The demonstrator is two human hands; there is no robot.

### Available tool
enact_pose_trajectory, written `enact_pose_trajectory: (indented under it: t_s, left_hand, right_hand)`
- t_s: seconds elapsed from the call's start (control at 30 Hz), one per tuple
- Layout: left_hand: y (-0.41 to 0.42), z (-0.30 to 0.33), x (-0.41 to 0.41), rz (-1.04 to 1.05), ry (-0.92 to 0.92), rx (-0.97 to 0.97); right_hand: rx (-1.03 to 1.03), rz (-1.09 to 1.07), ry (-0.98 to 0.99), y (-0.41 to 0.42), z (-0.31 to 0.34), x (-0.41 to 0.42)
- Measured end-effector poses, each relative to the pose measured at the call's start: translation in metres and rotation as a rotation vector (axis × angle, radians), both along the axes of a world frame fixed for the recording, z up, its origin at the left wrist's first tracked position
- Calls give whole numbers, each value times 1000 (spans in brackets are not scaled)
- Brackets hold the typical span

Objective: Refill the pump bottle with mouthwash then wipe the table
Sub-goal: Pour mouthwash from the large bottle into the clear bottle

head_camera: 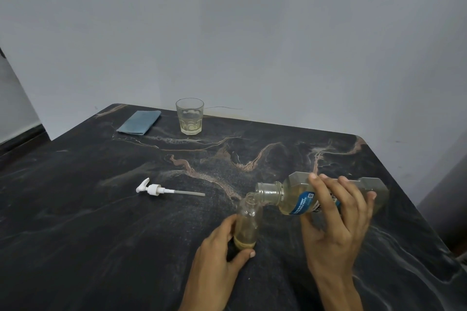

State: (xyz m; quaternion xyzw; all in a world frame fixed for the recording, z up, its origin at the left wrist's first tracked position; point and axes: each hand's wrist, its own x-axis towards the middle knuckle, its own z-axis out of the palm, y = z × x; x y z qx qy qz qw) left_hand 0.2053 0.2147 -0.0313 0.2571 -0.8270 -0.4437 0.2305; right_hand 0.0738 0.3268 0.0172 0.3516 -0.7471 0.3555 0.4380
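Note:
My right hand [336, 212] grips a clear mouthwash bottle [293, 193] with a blue label, tipped on its side, mouth pointing left. Its open neck touches the mouth of a small clear pump bottle [247, 225] that stands upright on the dark marble table [101, 222]. Pale yellow liquid sits at the small bottle's bottom. My left hand [222, 252] holds the small bottle near its base, thumb in front. The white pump head [154, 189] with its long tube lies on the table to the left, apart from both bottles.
A folded blue cloth [139, 122] lies at the table's far left. A faceted drinking glass [190, 116] holding a little pale liquid stands at the far edge by the grey wall. The table's right edge runs close to my right hand.

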Motion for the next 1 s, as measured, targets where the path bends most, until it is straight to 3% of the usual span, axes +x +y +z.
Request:
enact_pose_trajectory:
  t_s: [1.0]
  left_hand:
    - [0, -1, 0, 2, 4, -9]
  right_hand:
    - [-29, 43, -12, 0, -2, -1]
